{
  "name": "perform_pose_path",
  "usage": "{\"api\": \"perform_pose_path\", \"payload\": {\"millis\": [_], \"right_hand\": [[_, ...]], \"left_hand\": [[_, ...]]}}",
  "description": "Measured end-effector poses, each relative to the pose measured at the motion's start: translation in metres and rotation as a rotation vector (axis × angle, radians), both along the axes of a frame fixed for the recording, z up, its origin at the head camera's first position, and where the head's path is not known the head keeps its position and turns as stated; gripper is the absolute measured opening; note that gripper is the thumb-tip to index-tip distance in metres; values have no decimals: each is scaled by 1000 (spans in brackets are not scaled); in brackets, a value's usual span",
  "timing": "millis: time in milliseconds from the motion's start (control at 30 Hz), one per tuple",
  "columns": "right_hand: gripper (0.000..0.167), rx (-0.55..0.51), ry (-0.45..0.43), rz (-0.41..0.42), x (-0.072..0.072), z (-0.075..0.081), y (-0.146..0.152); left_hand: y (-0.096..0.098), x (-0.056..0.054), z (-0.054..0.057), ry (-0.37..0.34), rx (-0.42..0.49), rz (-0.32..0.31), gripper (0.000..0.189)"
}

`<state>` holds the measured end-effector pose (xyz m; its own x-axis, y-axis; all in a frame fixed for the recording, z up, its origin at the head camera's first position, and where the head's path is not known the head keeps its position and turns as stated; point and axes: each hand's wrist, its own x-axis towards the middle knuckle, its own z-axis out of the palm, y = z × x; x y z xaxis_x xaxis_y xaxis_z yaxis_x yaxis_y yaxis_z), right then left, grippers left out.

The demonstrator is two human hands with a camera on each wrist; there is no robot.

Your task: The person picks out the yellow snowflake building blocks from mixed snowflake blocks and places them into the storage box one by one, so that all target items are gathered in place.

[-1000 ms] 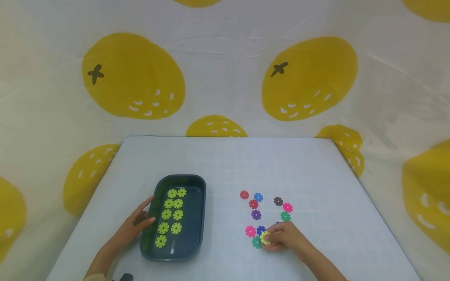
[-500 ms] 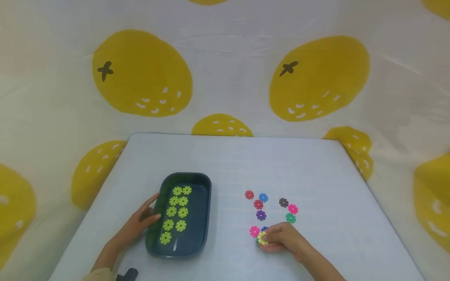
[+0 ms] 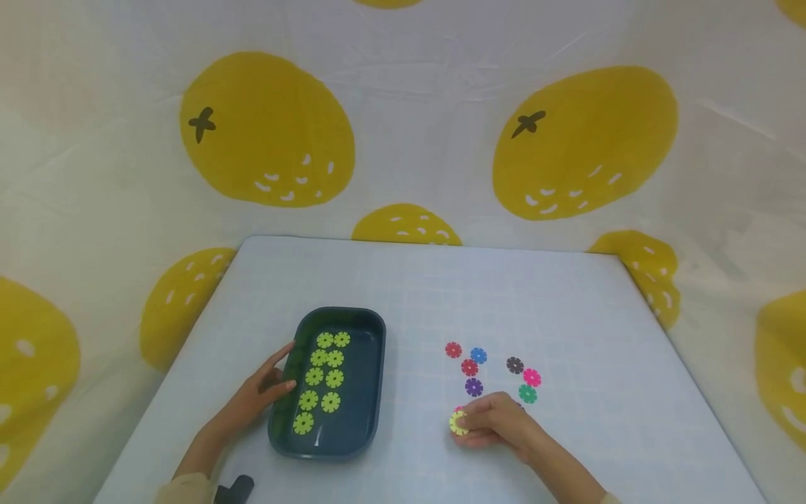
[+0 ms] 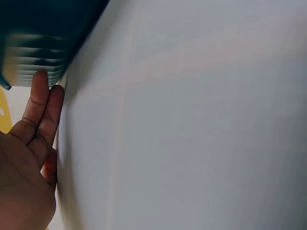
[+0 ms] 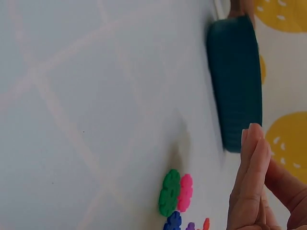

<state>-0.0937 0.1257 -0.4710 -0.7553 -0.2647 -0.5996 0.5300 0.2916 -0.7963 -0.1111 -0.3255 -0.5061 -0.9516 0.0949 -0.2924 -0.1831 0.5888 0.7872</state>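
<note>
A yellow notched plastic disc (image 3: 457, 422) is pinched between the thumb and fingers of my right hand (image 3: 504, 423), low above the white table. That hand partly covers a pink disc under it. In the right wrist view the held disc is hidden, while a green disc (image 5: 169, 192) and a blue disc (image 5: 173, 221) show below the fingers. My left hand (image 3: 252, 400) rests against the left side of a dark teal tray (image 3: 359, 413). Its fingers lie nearly straight along the outer wall in the left wrist view. Several yellow-green discs (image 3: 334, 379) lie in rows inside the tray.
Loose discs lie on the table right of the tray: two red ones (image 3: 469, 367), a light blue (image 3: 478, 355), a purple (image 3: 474, 387), a black (image 3: 515, 365), a pink (image 3: 532, 377) and a green (image 3: 527, 394). A fruit-print cloth (image 3: 415, 140) hangs behind.
My right hand has carried the yellow disc left, from beside the pink, blue and green discs to over them. The head view has shifted slightly. My left hand stays at the tray.
</note>
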Motion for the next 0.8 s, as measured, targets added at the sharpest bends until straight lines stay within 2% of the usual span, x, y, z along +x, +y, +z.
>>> {"api": "perform_pose_path", "payload": {"millis": [333,533,800], "right_hand": [[25,-95,-13,35,-6,6,-15],[27,-63,-23,34,-9,9,-24],[26,-39,11,53,-12,15,-42]], "left_hand": [[0,1,1,9,16,-6,77],[0,1,0,24,14,-2,76],[-1,0,-3,34,-1,-5,76]]}}
